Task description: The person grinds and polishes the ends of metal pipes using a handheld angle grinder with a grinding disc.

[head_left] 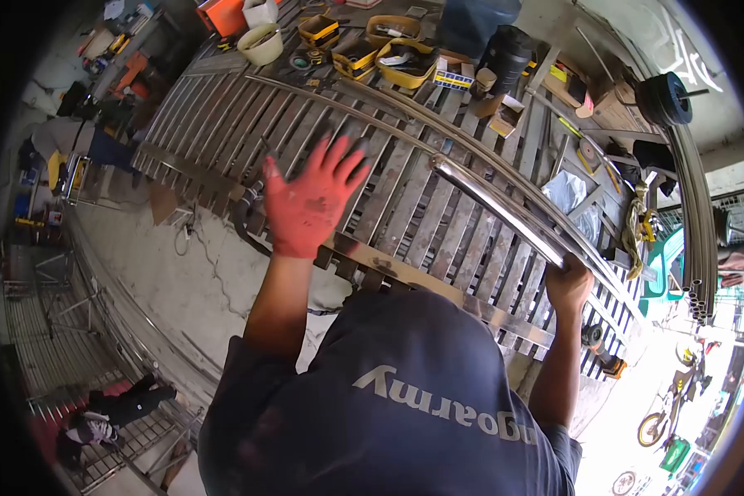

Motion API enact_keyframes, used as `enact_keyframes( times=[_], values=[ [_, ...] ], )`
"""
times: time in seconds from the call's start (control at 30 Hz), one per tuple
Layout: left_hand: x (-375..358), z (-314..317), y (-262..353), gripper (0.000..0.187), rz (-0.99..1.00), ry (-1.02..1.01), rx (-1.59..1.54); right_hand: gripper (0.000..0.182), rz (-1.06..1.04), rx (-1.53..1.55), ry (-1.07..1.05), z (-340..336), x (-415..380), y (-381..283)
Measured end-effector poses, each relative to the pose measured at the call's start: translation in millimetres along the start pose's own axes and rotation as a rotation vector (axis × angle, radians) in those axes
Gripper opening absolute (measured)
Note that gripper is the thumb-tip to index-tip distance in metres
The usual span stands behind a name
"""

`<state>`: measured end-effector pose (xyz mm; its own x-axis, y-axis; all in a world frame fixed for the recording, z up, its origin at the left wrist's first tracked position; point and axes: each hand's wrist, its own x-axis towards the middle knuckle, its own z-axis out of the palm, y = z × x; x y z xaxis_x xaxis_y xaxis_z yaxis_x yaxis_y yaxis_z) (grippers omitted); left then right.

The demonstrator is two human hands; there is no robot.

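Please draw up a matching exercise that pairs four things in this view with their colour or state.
Things:
1. left hand
2. right hand
3. bucket
4. trays

States:
A. yellow, holding tools
B. bare, gripping the shiny tube
C. red glove, fingers spread
D. cream, at the far edge of the gate

Pairs: 1-C, 2-B, 3-D, 4-A

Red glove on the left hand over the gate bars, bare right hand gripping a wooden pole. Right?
Not quite. In the head view the right hand grips a shiny steel tube, not a wooden pole. The rest stands: the left hand wears a red glove, spread over the gate bars.
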<state>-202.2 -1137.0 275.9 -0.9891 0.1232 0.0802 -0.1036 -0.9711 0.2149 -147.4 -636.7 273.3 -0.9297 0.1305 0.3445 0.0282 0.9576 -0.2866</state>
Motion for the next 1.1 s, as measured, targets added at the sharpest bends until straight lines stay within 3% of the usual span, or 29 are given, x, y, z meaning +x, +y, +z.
enact_keyframes(
  times=[0.17, 0.37, 0.43, 0.47, 0.5, 0.53, 0.6, 0.7, 0.73, 0.83, 0.9, 0.93, 1.0, 1.1],
  values=[
    [18.9, 17.7, -26.4, 0.109, -0.108, -0.115, -0.054, 0.009, 0.018, -0.026, -0.041, -6.4, -12.3, -3.0],
    [27.2, 34.7, -70.7, 0.107, -0.177, 0.036, -0.112, 0.007, 0.045, 0.055, -0.066, -10.0, -25.9, -28.8],
    [24.9, 35.3, -84.1, 0.073, -0.235, -0.040, -0.065, 0.004, 0.019, 0.041, -0.112, -1.7, -33.4, -37.8],
    [21.8, 34.9, -89.8, 0.069, -0.264, -0.075, -0.043, 0.003, -0.007, 0.008, -0.134, 5.8, -36.3, -37.7],
    [19.9, 35.8, -95.7, 0.076, -0.294, -0.110, -0.022, 0.003, -0.031, -0.026, -0.156, 10.4, -37.6, -37.0],
    [19.0, 72.5, -96.0, 0.069, -0.197, 0.003, 0.126, 0.003, -0.012, -0.058, -0.167, 9.4, -37.4, -35.2],
    [20.1, 69.8, -86.1, 0.068, -0.184, -0.012, 0.419, 0.004, -0.027, -0.027, -0.163, 3.5, -35.7, -37.3],
    [12.8, 81.5, -63.0, 0.042, 0.004, 0.012, 1.150, 0.007, -0.044, -0.034, -0.214, 2.2, -36.4, -29.2],
    [5.6, 117.0, -42.6, 0.026, 0.045, -0.032, 1.418, 0.007, -0.053, -0.042, -0.244, 5.1, -37.6, -23.9],
    [-10.4, 140.6, 36.0, 0.040, 0.431, -0.533, 1.101, 0.010, -0.005, -0.072, -0.324, 23.6, -45.4, -5.3],
    [-13.6, 151.4, 63.6, 0.050, 0.673, -0.504, 1.098, 0.009, 0.011, -0.061, -0.337, 20.4, -45.6, -8.7],
    [-25.6, 152.3, 60.1, 0.053, 0.842, -0.184, 1.132, 0.008, 0.020, -0.044, -0.333, 19.4, -44.8, -10.5],
    [-26.1, 151.3, 48.3, 0.057, 0.967, -0.074, 1.321, 0.007, 0.035, -0.021, -0.317, 18.7, -43.4, -11.8],
    [-21.9, 123.1, 1.4, 0.060, 1.059, -0.617, 2.107, 0.010, 0.026, -0.100, -0.369, 16.9, -37.2, -14.3]
  ],
)
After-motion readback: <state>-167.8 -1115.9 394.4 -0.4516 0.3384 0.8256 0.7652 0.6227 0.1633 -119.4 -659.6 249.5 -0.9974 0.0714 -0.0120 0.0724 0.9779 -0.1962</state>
